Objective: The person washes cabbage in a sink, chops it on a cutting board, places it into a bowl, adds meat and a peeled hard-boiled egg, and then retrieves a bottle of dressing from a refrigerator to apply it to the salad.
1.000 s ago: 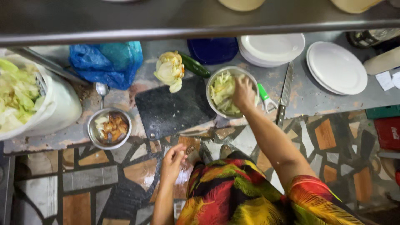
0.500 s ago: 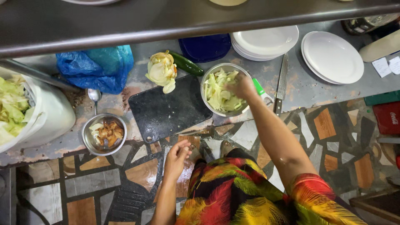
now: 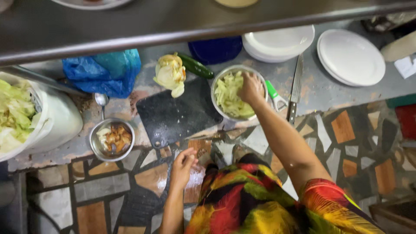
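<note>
Your right hand [image 3: 251,89] reaches into the round steel bowl of pale green shredded cabbage [image 3: 232,96]; fingers bent down onto the shreds at the bowl's right side, whether they grip any I cannot tell. The bowl sits on the grey tabletop [image 3: 316,89], touching the right edge of the black rectangular cutting board [image 3: 175,115]. Your left hand [image 3: 182,167] hangs low, below the tabletop edge over the mosaic-tiled floor [image 3: 355,138]; fingers loosely curled, nothing visible in them.

At the board's top edge: a cut half cabbage, yellow-green [image 3: 170,74], and just beside it a dark green cucumber [image 3: 195,65]. Right of the bowl: a green-handled peeler [image 3: 275,93], then a long knife with a dark handle [image 3: 295,89], lying roughly upright in the view. Further back: a stack of white plates [image 3: 279,42], a second stack of white plates [image 3: 351,56], a dark blue container [image 3: 215,48].

Left side: small steel bowl of brownish scraps [image 3: 112,138]; a spoon [image 3: 102,102] just above it; crumpled blue plastic bag [image 3: 102,71]; large white bag-lined tub of cabbage leaves [image 3: 26,115] at the far left. A steel shelf edge [image 3: 173,26] crosses the top of the view.
</note>
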